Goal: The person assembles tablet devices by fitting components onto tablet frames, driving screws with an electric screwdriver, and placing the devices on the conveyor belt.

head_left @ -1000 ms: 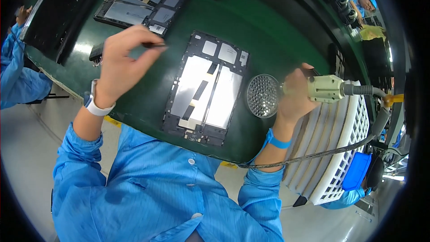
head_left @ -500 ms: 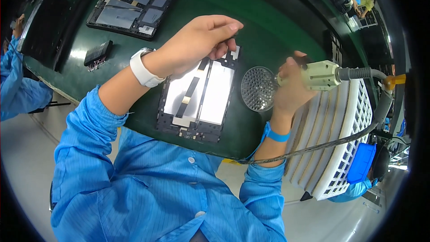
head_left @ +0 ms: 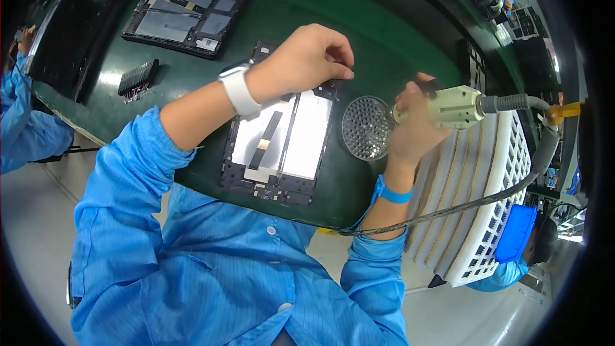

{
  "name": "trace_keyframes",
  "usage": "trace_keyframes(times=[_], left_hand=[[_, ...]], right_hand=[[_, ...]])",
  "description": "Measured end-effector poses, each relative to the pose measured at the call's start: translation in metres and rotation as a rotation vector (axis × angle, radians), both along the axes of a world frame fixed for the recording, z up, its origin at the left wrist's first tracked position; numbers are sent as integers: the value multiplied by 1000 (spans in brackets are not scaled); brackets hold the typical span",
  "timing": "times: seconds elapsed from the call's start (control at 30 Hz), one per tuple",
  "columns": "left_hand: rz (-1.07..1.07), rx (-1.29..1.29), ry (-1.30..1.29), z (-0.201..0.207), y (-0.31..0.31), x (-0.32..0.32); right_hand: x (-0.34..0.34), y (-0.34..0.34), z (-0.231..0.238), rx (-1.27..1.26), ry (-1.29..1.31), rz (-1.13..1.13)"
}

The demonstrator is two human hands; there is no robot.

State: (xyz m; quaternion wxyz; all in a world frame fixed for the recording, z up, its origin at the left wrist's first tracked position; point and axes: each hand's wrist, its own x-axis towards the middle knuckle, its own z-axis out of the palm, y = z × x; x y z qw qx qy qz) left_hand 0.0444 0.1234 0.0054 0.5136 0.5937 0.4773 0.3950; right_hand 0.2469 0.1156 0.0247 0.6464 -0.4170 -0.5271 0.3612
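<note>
An opened tablet (head_left: 269, 189) lies on the green bench before me, with a bright silver inside, a dark ribbon cable and a black frame. Over its far right part is my left hand (head_left: 306, 61), white watch at the wrist. Its thumb and fingertips come together by the tablet's far right corner; anything between them is too small to make out. My right hand (head_left: 416, 125) is closed round a pale green corded electric screwdriver (head_left: 458, 107), held with its nose toward the left. Just left of that nose sits a round dimpled dish (head_left: 366, 128), its contents unclear.
Another opened tablet (head_left: 186, 16) lies at the far left, with a small black comb-like block (head_left: 138, 77) nearer me. On the right are stacked white lattice trays (head_left: 493, 218) and a blue bin (head_left: 516, 234). The tool's cable (head_left: 448, 208) crosses my right forearm.
My left hand has shifted right and slightly nearer me, to the tablet's far right corner, uncovering the far left corner. My right hand and the electric screwdriver have barely moved.
</note>
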Motion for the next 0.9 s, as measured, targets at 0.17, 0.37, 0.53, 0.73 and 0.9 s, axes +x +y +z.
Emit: trace_keyframes(times=[0.17, 0.37, 0.53, 0.73, 0.9], left_hand=[[68, 466, 210, -16, 7, 3], [-40, 346, 142, -15, 20, -2], [-12, 223, -14, -25, 21, 0], [41, 692, 419, -32, 15, -4], [73, 641, 673, -32, 5, -8]], right_hand=[[-3, 2, -3, 8, 11, -16], [1, 2, -4, -2, 9, -5], [3, 2, -3, -11, -11, 12], [2, 1, -2, 9, 14, 2], [0, 0, -2, 4, 5, 14]])
